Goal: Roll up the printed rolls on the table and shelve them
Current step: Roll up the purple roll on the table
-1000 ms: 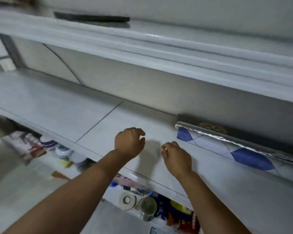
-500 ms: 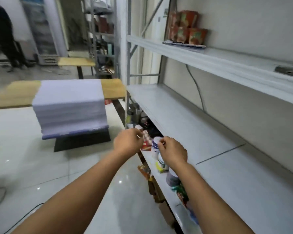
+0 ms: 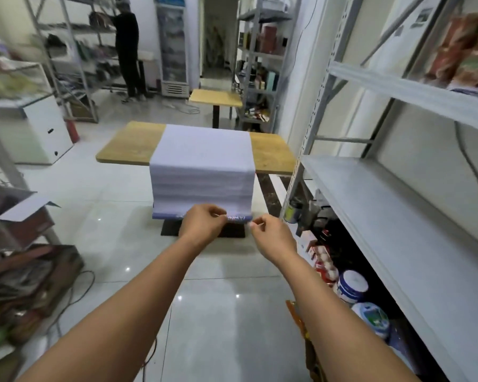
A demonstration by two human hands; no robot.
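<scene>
A stack of white printed sheets (image 3: 202, 161) drapes over the front edge of a wooden table (image 3: 127, 144) ahead of me, with a coloured printed strip showing along its hanging lower edge. My left hand (image 3: 202, 224) and my right hand (image 3: 271, 235) are raised side by side in front of that lower edge. Their fingers are curled and pinched, and nothing shows in either. I cannot tell if they touch the sheets. The grey metal shelf (image 3: 384, 205) runs along my right, its middle board bare here.
Tubs (image 3: 352, 285) and packets sit on the lowest shelf level at right. Open cardboard boxes (image 3: 25, 271) and a floor cable lie at left. A second small table (image 3: 215, 97) and more racks stand behind. A person (image 3: 127, 45) stands at the far racks.
My view has swung left from the shelf board with the shelved rolls to the table. The table is now straight ahead and nearer. Both hands stay curled in front of me.
</scene>
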